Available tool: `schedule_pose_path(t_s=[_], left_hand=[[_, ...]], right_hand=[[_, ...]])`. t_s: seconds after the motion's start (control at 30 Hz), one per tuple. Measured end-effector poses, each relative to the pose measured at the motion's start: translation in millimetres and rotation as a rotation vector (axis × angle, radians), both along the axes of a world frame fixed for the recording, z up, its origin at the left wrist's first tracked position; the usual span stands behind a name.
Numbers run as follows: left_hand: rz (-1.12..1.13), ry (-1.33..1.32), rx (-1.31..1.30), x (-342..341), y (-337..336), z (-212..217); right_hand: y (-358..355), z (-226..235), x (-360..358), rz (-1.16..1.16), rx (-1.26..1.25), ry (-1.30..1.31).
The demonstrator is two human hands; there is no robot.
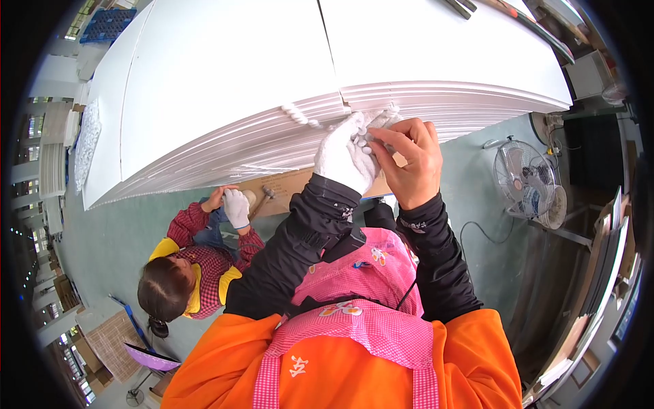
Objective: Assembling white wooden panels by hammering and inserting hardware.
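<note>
My left hand [344,155], in a white knit glove, is closed around several small white rounded pieces [361,140] at the edge of the panel stack. My bare right hand [413,160] meets it from the right, thumb and fingertips pinched together at one of these pieces. Their exact kind is too small to tell. Just beyond my fingers shows a lumpy white bit [390,116], partly hidden by the hands. To the left, a twisted row of white lumps [300,116] lies against the edge of the white panels [231,61].
A co-worker [194,273] in a checked top is at the left, one hand gloved, near a hammer [268,193] by a cardboard piece [289,180]. A standing fan [523,174] with a trailing cable is at the right. Dark tools [460,7] lie on the panels.
</note>
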State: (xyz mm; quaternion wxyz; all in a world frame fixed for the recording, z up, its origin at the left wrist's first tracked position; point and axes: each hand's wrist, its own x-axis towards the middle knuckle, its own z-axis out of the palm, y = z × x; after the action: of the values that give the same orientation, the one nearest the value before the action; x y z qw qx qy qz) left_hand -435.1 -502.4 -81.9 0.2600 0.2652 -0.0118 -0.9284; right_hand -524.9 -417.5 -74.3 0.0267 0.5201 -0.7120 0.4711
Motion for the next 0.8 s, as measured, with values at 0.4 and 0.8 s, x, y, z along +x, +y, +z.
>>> schedule_pose_path(t_s=[0.4,0.8], left_hand=[[-0.025,-0.028,-0.065,-1.4,1.8,4.3],[-0.018,-0.063,-0.064,0.2,4.7,6.1]], right_hand=[[5.3,13.1,-4.1,-0.148,0.066,0.279],[-1.7,7.8,-6.9,-0.117,-0.018,0.357]])
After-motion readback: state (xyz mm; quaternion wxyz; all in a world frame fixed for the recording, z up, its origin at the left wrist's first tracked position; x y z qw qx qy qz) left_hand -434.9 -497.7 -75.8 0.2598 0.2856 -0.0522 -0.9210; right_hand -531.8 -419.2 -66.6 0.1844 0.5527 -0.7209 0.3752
